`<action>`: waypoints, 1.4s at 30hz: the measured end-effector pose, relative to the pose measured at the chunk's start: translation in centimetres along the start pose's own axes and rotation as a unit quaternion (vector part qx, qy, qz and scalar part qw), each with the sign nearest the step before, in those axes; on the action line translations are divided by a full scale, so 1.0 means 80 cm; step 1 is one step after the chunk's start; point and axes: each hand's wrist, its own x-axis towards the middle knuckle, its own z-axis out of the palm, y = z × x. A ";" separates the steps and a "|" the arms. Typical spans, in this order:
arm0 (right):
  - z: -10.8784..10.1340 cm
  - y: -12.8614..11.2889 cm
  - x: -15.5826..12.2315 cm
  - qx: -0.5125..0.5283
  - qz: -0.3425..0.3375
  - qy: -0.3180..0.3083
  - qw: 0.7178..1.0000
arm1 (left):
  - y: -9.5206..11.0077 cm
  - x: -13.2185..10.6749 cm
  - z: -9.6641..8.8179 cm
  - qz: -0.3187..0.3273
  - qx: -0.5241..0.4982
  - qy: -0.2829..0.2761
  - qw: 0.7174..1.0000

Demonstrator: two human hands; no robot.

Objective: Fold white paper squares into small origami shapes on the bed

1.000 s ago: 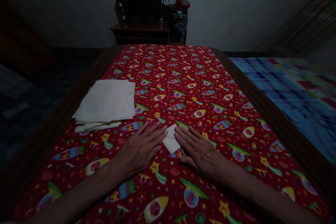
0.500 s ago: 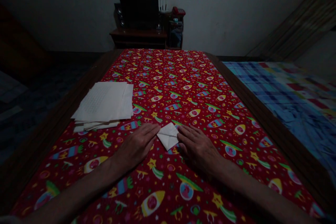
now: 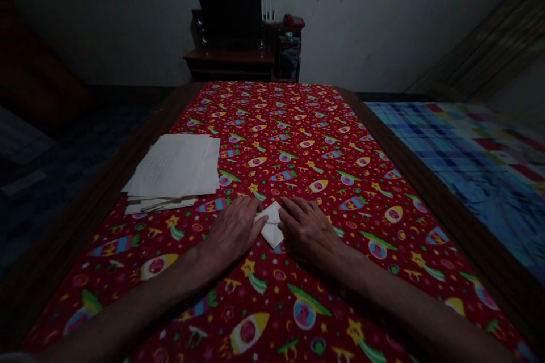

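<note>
A small piece of white folded paper [image 3: 271,231], roughly diamond-shaped with a crease across it, lies on the red cloth. At its left corner is my left hand [image 3: 236,227], the thumb resting on the paper and the fingers bent at its edge. From the other side my right hand [image 3: 307,227] grips the right corner, its curled fingers covering that part. Both side corners of the paper are hidden by my fingers. To the left of my left hand sits a stack of white sheets [image 3: 176,167], the top one bearing faint writing.
The red patterned cloth [image 3: 298,142] covers a table with dark wooden edges [image 3: 398,164]. Beyond it, a black monitor [image 3: 230,18] stands on a brown desk [image 3: 230,58] near a red telephone [image 3: 293,21]. A blue checked cloth [image 3: 430,142] spreads out on the right.
My left thumb has come onto the paper, and my fingers on both sides have moved inward over its corners, covering more of it. The view has shifted slightly.
</note>
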 end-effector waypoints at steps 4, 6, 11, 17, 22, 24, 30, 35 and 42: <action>0.000 0.003 -0.002 0.013 -0.019 0.032 0.999 | 0.001 0.007 -0.005 -0.029 -0.010 -0.030 0.999; -0.002 0.004 -0.003 0.022 -0.029 0.054 0.998 | 0.001 0.012 -0.006 -0.062 -0.042 -0.056 0.996; -0.011 0.002 -0.003 0.074 -0.006 0.110 0.991 | 0.009 0.020 -0.011 -0.076 -0.107 -0.009 0.991; -0.028 -0.012 0.008 0.514 0.142 0.037 0.845 | 0.032 0.010 -0.025 0.096 0.087 0.109 0.986; -0.027 -0.013 0.015 0.654 0.241 0.019 0.717 | 0.042 0.002 -0.026 0.171 0.104 0.083 0.976; -0.023 -0.005 0.017 0.667 0.272 0.007 0.694 | 0.040 0.003 -0.029 0.174 0.076 0.068 0.979; -0.026 0.031 0.021 0.668 0.349 -0.104 0.649 | 0.003 0.013 -0.039 0.191 -0.015 0.038 0.981; -0.032 0.046 0.026 0.633 0.332 -0.170 0.679 | -0.020 0.020 -0.024 0.213 -0.034 -0.001 0.976; -0.018 0.039 0.035 0.394 0.230 -0.148 0.877 | -0.016 0.016 -0.002 0.258 -0.035 0.043 0.965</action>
